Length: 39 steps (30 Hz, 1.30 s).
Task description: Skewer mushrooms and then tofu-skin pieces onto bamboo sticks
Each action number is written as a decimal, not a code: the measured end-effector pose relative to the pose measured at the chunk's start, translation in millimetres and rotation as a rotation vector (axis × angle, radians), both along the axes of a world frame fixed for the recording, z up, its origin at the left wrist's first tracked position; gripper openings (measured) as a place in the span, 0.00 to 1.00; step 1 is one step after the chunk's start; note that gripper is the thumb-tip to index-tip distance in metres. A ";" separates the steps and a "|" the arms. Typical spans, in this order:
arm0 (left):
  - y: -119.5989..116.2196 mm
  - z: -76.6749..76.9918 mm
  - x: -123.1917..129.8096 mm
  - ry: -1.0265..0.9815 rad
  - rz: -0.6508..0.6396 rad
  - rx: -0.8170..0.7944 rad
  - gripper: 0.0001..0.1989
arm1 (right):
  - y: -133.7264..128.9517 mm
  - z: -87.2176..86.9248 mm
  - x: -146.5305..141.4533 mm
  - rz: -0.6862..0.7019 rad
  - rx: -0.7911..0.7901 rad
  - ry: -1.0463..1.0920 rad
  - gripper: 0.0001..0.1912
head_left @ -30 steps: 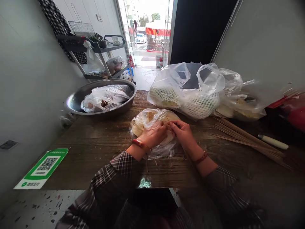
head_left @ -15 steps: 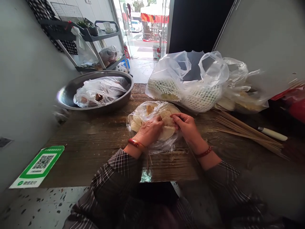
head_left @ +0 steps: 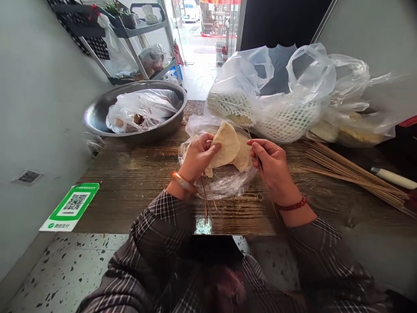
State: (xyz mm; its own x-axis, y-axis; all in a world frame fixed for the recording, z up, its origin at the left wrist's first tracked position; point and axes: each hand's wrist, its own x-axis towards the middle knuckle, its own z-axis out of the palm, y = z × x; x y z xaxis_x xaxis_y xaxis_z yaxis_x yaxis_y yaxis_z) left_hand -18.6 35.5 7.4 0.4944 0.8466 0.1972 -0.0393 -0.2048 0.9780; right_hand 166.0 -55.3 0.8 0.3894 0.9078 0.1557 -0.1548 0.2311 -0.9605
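My left hand point(head_left: 199, 155) pinches a pale, flat, folded piece of food point(head_left: 226, 145), like a sheet of tofu skin or flatbread, raised above a clear plastic bag point(head_left: 224, 186). More such pale pieces point(head_left: 243, 157) lie on that bag. Closed around a thin wooden skewer point(head_left: 264, 177), my right hand point(head_left: 269, 161) is just right of the folded piece, with the skewer's tip pointing up. The skewer and the held piece look apart. Below my left hand, several skewers point(head_left: 206, 198) jut from the bag toward the table's near edge.
A metal basin point(head_left: 137, 138) with a plastic bag inside stands at the left. Bags of netted produce point(head_left: 280, 117) sit behind my right hand. A bundle of skewers point(head_left: 352, 176) and a pale-handled knife point(head_left: 397, 178) lie at the right. A green QR card point(head_left: 73, 204) is at the left edge.
My left hand has lifted a folded pale piece off the pile. My right hand stays closed on the skewer, now slightly farther right. The view has tilted down.
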 end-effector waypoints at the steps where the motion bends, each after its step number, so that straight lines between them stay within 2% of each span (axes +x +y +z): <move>1: -0.6 -0.1 0.2 -0.042 0.001 -0.055 0.14 | -1.6 0.8 -2.6 0.021 0.002 0.001 0.18; 5: -2.7 1.2 -0.3 -0.088 -0.010 -0.127 0.18 | -4.5 0.2 -8.9 0.041 0.019 -0.014 0.18; 10: -8.1 7.1 -1.9 0.030 -0.173 -0.094 0.18 | -2.0 -5.6 -4.4 -0.001 -0.025 -0.103 0.24; 13: -11.8 10.5 -2.1 0.073 -0.277 -0.086 0.17 | -1.1 -6.6 -1.5 0.074 -0.023 -0.138 0.26; 16: -14.7 13.1 -2.1 0.085 -0.361 -0.099 0.17 | -2.3 -6.1 0.2 0.214 -0.052 -0.054 0.23; 18: -16.0 14.2 -2.3 0.079 -0.384 -0.123 0.17 | -4.0 -5.8 0.7 0.302 -0.098 -0.018 0.20; 20: -16.4 14.7 -2.8 0.065 -0.376 -0.149 0.17 | -5.4 -5.5 0.9 0.329 -0.137 0.018 0.19; 22: -15.8 14.8 -3.3 0.018 -0.336 -0.175 0.19 | -5.3 -4.9 1.2 0.286 -0.157 0.096 0.20; 26: -13.0 14.5 -2.0 -0.230 -0.201 -0.322 0.24 | -0.6 -3.5 3.7 0.100 -0.125 0.270 0.20; 29: -12.7 13.5 1.1 -0.339 -0.238 -0.472 0.21 | 3.2 -4.0 3.7 0.027 -0.064 0.376 0.21; 34: -19.7 8.9 7.3 -0.367 -0.329 -0.606 0.18 | 4.3 -5.2 -8.8 -0.018 -0.034 0.425 0.22; 39: -27.8 5.0 14.0 -0.319 -0.253 -0.579 0.20 | 2.4 -5.3 -24.2 0.004 -0.034 0.354 0.25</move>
